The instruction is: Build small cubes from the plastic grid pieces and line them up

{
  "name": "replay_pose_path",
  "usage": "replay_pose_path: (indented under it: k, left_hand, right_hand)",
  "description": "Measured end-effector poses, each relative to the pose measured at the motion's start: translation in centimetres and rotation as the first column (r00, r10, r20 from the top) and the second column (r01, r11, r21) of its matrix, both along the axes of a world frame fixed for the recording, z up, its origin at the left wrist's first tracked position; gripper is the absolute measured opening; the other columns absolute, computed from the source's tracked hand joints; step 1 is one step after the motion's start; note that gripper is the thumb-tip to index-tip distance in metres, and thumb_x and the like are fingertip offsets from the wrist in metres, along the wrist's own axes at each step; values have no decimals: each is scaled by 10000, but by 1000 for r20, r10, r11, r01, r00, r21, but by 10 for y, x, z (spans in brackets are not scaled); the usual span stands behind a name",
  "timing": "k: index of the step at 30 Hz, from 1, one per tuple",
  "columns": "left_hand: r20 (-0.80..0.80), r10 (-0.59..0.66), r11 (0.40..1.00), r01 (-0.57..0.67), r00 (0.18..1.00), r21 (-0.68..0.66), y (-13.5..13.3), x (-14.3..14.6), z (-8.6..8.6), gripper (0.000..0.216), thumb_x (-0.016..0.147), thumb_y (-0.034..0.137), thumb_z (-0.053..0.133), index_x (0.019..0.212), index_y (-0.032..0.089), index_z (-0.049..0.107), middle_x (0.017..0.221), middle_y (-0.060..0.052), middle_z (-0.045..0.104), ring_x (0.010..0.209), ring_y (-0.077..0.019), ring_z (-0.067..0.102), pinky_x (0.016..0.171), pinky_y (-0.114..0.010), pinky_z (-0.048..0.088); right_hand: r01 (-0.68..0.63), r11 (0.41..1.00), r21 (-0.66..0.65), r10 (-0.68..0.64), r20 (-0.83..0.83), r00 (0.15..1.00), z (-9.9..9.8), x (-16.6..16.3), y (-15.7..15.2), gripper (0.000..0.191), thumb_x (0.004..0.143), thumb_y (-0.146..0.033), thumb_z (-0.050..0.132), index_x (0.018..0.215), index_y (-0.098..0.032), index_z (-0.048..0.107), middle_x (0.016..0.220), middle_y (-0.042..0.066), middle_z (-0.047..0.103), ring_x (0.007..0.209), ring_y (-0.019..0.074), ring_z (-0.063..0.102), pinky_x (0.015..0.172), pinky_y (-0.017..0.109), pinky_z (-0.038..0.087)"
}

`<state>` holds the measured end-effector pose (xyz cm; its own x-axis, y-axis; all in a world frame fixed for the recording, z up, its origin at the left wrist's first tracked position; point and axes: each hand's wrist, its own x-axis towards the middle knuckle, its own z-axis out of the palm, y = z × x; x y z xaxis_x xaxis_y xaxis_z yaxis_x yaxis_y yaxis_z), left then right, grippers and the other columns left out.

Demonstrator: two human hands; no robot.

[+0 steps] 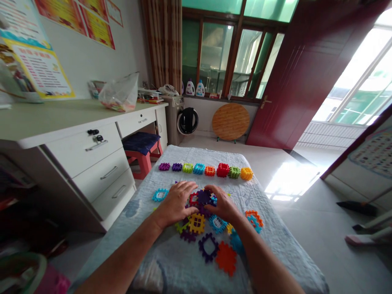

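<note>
Had the dark purple piece (pixel 204 197) in front and left of the red cube (pixel 223 170), cupped left hand (pixel 179 201) and right hand (pixel 223 203) around it, could not tell either grip's hold, and needed light edge pressure to spare nearby loose pieces (pixel 226 258).

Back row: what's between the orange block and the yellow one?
The red block, then the green block, left to right, in the head view.

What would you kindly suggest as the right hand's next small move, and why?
I would probably have the right hand ease the dark purple piece upward, since that hand curves right beside it and it seems to lie uppermost among the scattered pieces.
</note>
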<state>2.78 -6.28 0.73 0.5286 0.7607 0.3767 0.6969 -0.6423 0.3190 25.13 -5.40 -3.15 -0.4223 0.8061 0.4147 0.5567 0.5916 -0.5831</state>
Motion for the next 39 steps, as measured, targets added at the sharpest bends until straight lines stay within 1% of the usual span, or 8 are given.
replay_pose_path:
  k: [3,6,10,13,23,28,33,39]
  left_hand:
    - [-11,-73,992,71,997,-104,6,12,3,645,669,281,711,1269,215,483,1279,-73,560,1177,-247,494,1028,-367,359]
    - [-12,-89,974,85,996,-210,9,18,3,565,683,218,667,1228,224,518,1198,-60,616,1101,-232,555,969,-326,409]
    - [13,-69,962,70,998,-264,9,20,1,477,693,221,650,1162,219,564,1144,-66,639,1047,-237,582,914,-307,438]
    - [50,-63,956,74,997,-284,9,21,-2,485,690,239,660,1164,220,562,1107,-66,647,1012,-239,598,883,-304,450]
    - [205,12,958,48,979,-283,8,29,-11,484,663,241,702,1106,223,509,1059,-53,654,984,-225,613,846,-295,449]
    - [165,10,968,32,986,-250,9,30,-6,469,675,211,683,1114,220,521,1066,-47,642,1003,-218,594,887,-311,436]
    - [120,-36,978,60,992,-201,12,32,-3,474,711,282,685,1150,194,531,1110,-76,612,1051,-235,557,938,-335,417]
    - [27,-70,977,74,997,-200,15,38,2,433,738,367,651,1125,202,547,1090,-77,607,1010,-243,563,894,-336,434]
  right_hand:
    - [-50,998,-24,49,-15,999,-2,-4,-3,589,681,-184,703,1218,-227,464,1116,61,595,997,206,564,878,360,445]
    - [-43,998,-46,41,-27,999,1,-6,-5,583,670,-181,714,1200,-237,476,1077,48,615,949,199,581,844,351,458]
    - [-34,997,-75,31,-43,999,6,-7,-8,565,661,-150,712,1176,-232,495,1026,35,633,906,187,593,820,330,464]
    - [-41,996,-83,36,-60,998,8,-8,-8,556,662,-129,702,1171,-233,501,1012,29,638,894,180,598,812,317,468]
    - [-35,997,-65,29,-84,996,9,-7,-9,564,683,-103,670,1196,-240,481,1039,33,631,925,184,597,839,332,471]
    - [2,1000,-21,-4,-110,994,6,-5,-7,619,673,-107,674,1235,-234,447,1164,62,558,982,183,563,857,325,466]
    - [28,999,-30,-31,-92,995,8,-3,-7,524,675,-146,686,1155,-228,493,1035,31,592,926,176,571,833,315,467]
    - [78,992,-100,-87,-91,992,7,-2,-7,529,673,-159,679,1160,-230,484,1032,37,618,923,192,587,837,341,476]
